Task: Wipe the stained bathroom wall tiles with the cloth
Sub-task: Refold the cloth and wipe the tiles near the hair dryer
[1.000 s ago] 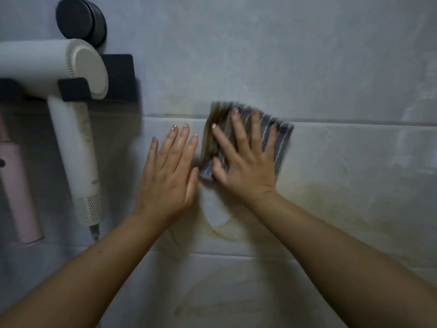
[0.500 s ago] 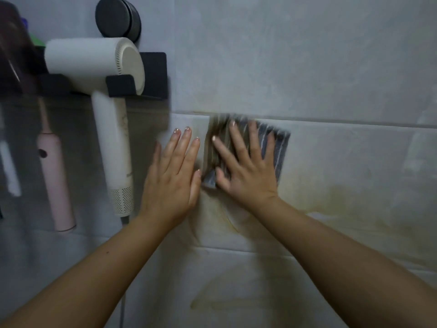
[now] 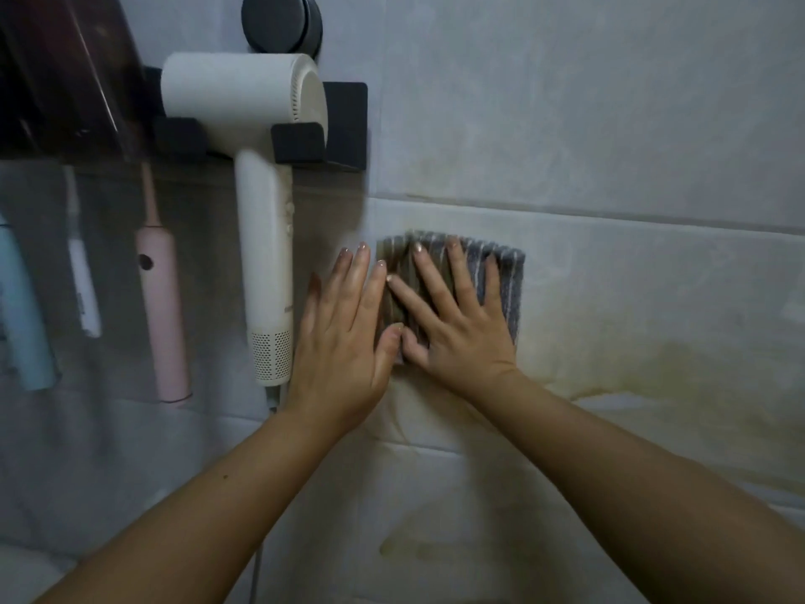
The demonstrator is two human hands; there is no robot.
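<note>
The cloth (image 3: 510,284), soft, ribbed and grey, lies flat on the wall tile (image 3: 644,272) under the right hand (image 3: 457,337), whose straight, spread fingers press it; the left hand (image 3: 344,342) rests flat just beside, fingers together. Light and limp, it likely bunches unless pressed broadly over its middle while sliding toward the yellow stain (image 3: 653,372).
</note>
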